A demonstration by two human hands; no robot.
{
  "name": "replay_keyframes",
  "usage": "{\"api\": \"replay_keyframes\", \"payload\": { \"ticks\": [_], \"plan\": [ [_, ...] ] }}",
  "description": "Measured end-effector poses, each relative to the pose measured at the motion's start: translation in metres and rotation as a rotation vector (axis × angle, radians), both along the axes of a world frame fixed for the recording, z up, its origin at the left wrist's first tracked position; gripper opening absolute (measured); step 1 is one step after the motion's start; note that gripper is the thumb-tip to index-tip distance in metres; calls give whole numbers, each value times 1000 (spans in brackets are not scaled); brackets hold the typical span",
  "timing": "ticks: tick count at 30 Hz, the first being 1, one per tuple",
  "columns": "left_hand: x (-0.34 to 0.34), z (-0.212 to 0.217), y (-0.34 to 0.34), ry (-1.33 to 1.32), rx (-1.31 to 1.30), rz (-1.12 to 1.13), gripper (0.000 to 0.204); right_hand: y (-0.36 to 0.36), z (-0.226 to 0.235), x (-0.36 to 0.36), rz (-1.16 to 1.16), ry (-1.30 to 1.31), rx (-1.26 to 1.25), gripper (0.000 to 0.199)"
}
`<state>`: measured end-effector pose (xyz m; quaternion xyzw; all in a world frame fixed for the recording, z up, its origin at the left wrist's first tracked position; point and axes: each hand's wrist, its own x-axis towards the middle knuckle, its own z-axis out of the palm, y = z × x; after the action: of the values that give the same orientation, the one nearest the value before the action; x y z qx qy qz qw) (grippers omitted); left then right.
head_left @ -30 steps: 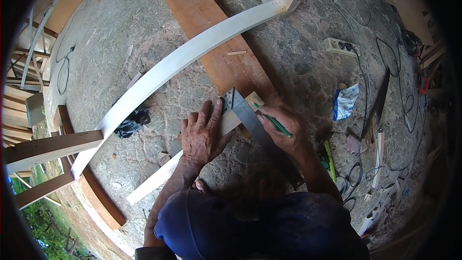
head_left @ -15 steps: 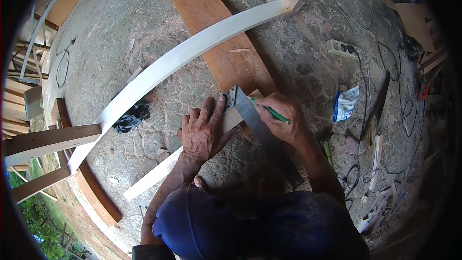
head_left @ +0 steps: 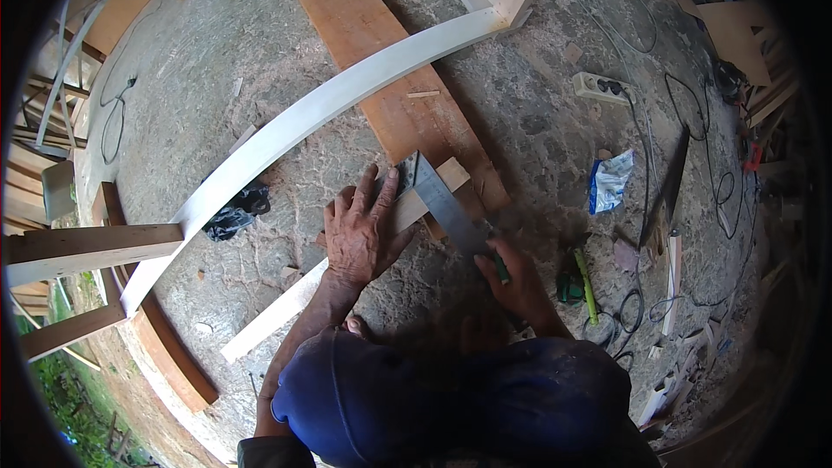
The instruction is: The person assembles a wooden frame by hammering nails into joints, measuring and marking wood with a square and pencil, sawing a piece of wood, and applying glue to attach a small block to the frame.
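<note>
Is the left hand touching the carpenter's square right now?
Touching: in the head view, the left hand has its index fingertip on the short arm of the carpenter's square.

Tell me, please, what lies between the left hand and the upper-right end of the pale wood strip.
In the head view, the metal square lies there, crossing the pale wood strip beyond the left hand.
</note>
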<state>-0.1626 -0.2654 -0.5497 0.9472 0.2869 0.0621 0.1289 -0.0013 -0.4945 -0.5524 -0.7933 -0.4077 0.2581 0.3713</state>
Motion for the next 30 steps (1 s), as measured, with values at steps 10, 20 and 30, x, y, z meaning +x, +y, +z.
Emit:
{"api": "replay_keyframes", "payload": {
  "ticks": [10, 20, 30],
  "plan": [
    [-15, -21, -4, -364, 91, 142, 112, 0, -12, -25, -4, 151, 33, 28],
    [-12, 8, -4, -201, -619, 285, 121, -1, -3, -17, -53, 103, 106, 29],
    [-19, -17, -57, 142, -304, 56, 107, -27, -3, 14, -215, 132, 180, 24]
  ]
}}
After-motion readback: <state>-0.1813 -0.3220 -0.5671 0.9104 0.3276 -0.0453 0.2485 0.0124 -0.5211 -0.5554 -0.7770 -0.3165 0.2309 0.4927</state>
